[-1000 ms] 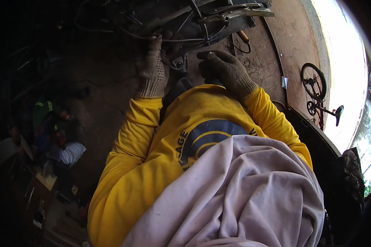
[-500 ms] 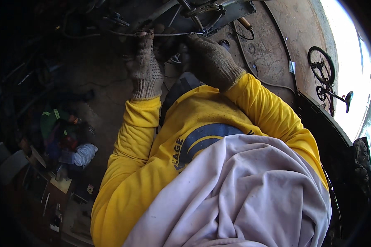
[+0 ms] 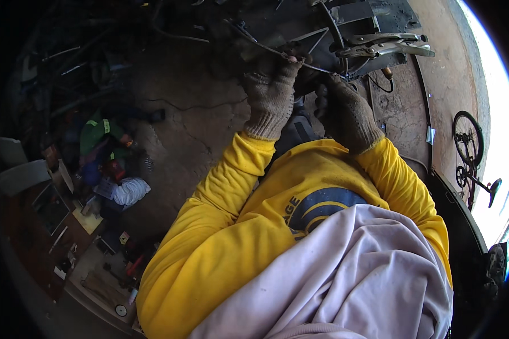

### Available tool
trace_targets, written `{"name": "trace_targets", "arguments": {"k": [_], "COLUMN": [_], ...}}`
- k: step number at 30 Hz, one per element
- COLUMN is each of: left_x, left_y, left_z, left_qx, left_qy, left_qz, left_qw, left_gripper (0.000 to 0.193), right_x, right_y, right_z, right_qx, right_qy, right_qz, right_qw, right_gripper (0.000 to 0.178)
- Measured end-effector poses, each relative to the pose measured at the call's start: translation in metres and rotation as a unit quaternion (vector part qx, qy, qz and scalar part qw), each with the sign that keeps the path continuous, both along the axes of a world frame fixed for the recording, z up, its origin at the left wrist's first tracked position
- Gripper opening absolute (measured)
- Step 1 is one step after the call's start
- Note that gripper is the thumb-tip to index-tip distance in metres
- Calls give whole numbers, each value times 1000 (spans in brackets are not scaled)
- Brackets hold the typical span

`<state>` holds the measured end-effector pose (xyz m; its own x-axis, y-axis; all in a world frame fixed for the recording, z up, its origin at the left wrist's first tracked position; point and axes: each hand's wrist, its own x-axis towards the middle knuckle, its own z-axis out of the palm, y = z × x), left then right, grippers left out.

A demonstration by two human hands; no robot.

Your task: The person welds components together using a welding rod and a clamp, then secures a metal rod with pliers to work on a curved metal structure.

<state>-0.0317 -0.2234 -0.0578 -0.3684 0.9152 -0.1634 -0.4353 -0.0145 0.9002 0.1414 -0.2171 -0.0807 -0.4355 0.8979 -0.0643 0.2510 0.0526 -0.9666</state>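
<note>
Both my hands wear knitted grey-brown gloves and are raised in front of me at a thin metal rod (image 3: pixel 318 69). My left hand (image 3: pixel 271 99) pinches the rod between thumb and fingers; a bare fingertip pokes through the glove. Close by on the right, my right hand (image 3: pixel 349 113) has its fingertips closed at the rod's right end. Just beyond, locking pliers (image 3: pixel 404 48) are clamped at a dark metal panel (image 3: pixel 398 16). The panel's underside and the rod's far-left end are lost in shadow.
A person in a green top with reflective stripes (image 3: pixel 96 131) is low on the left, by a brown table (image 3: pixel 25 226). A dark cable (image 3: pixel 424 96) runs along the floor. A bicycle (image 3: pixel 468 141) stands at the right, near the bright opening.
My view has swung left, so the hands and rod sit farther right in the picture. The rod now slopes down to the right, and the locking pliers show more fully.
</note>
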Motion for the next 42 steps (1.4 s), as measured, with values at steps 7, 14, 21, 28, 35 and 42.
{"name": "trace_targets", "arguments": {"k": [7,14,21,28,35,42], "left_x": [-4,-38,-77,-51,-39,-34], "left_y": [-7,-35,-23,-22,-46,-52], "left_z": [2,26,86,105,82,37], "left_qx": [16,59,200,248,175,86], "left_qy": [103,-60,513,739,786,548], "left_qz": [-73,-139,-303,-229,-166,-57], "left_qw": [992,987,778,584,569,830], "left_gripper": [16,11,34,41,41,18], "right_x": [0,21,18,14,6,-11], "right_y": [1,3,-8,-22,-24,-23], "right_z": [17,61,109,112,91,103], "right_qx": [-93,-407,44,-421,-377,-226], "right_qy": [-32,-50,-70,138,193,151], "right_qz": [21,30,-99,-74,-98,-47], "right_qw": [995,912,992,894,901,961], "right_gripper": [23,35,39,38,37,38]}}
